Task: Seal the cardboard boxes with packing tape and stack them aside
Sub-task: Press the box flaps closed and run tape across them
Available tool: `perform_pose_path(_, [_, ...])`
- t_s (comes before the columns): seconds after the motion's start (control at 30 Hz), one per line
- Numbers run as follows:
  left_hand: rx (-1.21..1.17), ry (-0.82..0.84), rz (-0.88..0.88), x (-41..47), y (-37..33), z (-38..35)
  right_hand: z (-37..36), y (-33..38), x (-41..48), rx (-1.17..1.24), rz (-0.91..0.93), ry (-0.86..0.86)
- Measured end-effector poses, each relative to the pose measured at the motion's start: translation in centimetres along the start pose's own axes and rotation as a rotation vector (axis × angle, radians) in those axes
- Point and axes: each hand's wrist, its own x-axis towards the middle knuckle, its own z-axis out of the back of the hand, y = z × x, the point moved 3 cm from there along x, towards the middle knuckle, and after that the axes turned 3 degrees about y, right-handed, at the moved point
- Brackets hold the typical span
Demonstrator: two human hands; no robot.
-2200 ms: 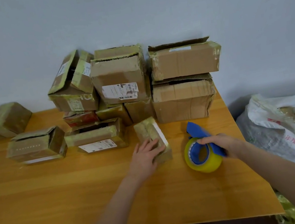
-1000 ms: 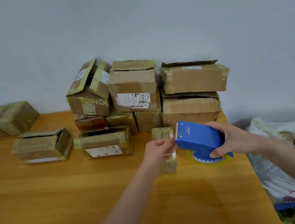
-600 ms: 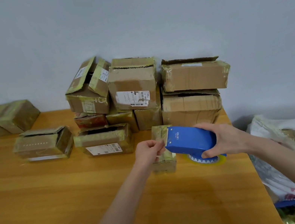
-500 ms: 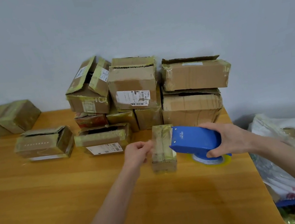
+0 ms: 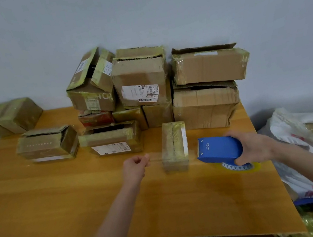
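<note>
1. The small cardboard box (image 5: 173, 144) lay on the wooden table (image 5: 61, 197), between the two hands and just in front of the pile of boxes (image 5: 140, 79) against the wall. Its top seam ran front to back and looked split under old yellowish tape.
2. The left hand (image 5: 135, 164) sat just left of the box without touching it. Thumb and forefinger were pinched together and the other fingers curled in. A faint glossy band of packing tape (image 5: 155, 156) seemed to run from that pinch to the box, though it was too clear to trace fully.
3. The right hand (image 5: 255, 145) was wrapped round the blue tape dispenser (image 5: 218, 149) from its far side and held it just right of the box, apart from it. The yellowish roll (image 5: 241, 167) showed beneath.
4. The step in hand appeared to be drawing a length of tape across the box top. To do it well, the strip would need to be taut and level between both hands, lowered flat, with enough overhang to fold down each side.
5. As held, the tape would cross the seam rather than cover it, so turning the box to lay the strip along the split would likely seal better.
6. The box looked light. It could slide or lift once the tape grabbed, so a finger pressing it down would help.
</note>
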Motion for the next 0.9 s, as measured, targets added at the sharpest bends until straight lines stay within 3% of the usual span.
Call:
perform_pose_path(0.33, [0.019, 0.014, 0.016, 1.4, 1.7, -1.4, -1.1, -1.2, 0.7, 0.003, -0.068, 0.030])
perform_pose_path(0.73, [0.260, 0.056, 0.049, 2.7, 3.8, -4.4, -3.1, 0.4, 2.9, -0.091, -0.090, 0.107])
perform_pose_path(0.9, [0.714, 0.091, -0.011, 2.5, 3.7, -3.3, -3.1, 0.9, 3.2, -0.116, -0.088, 0.110])
